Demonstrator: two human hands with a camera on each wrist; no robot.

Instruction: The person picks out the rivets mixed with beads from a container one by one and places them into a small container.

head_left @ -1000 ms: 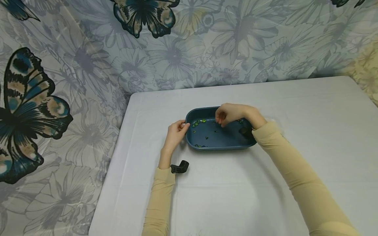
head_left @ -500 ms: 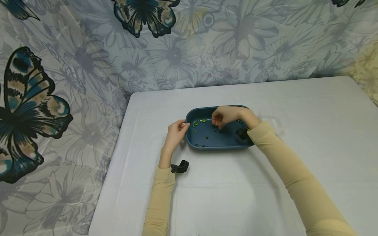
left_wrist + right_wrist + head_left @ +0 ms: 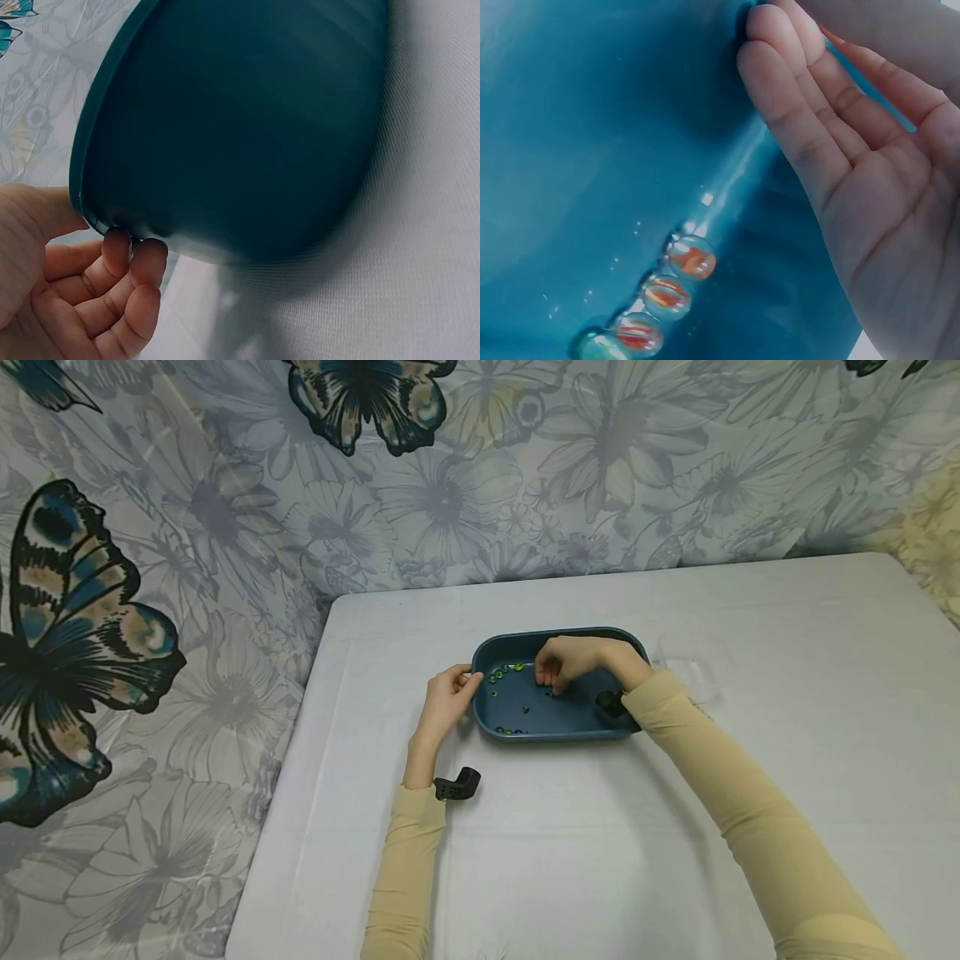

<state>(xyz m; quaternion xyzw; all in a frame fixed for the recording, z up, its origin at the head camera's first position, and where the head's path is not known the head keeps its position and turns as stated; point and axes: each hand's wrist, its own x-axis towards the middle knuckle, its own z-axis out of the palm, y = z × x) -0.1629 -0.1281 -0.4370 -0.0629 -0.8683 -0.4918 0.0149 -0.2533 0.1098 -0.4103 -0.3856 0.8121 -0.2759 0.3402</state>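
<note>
A dark blue oval tray (image 3: 573,723) stands on the table with glass marbles (image 3: 498,675) scattered inside. At its left end my left hand (image 3: 447,697) grips the rim, thumb over the edge; in the left wrist view the fingers (image 3: 142,266) curl below the rim. My right hand (image 3: 573,660) reaches down into the tray with bent fingers bunched near the floor. A small marble (image 3: 550,694) lies just by its fingertips. The right wrist view leaves the fingertips partly hidden, so I cannot tell whether they pinch anything. Orange-swirled marbles (image 3: 666,298) line the tray wall there.
A clear plastic container (image 3: 697,679) stands just right of the tray, partly behind the right sleeve (image 3: 738,785). White cloth covers the table (image 3: 570,860). Behind it hangs a flower and butterfly patterned fabric (image 3: 480,502). A black wrist camera (image 3: 457,785) sits at the left wrist.
My right hand has moved left and then nearer the viewer, lower within the tray, now covering a spot where a small marble showed. The left hand and the tray stay in place.
</note>
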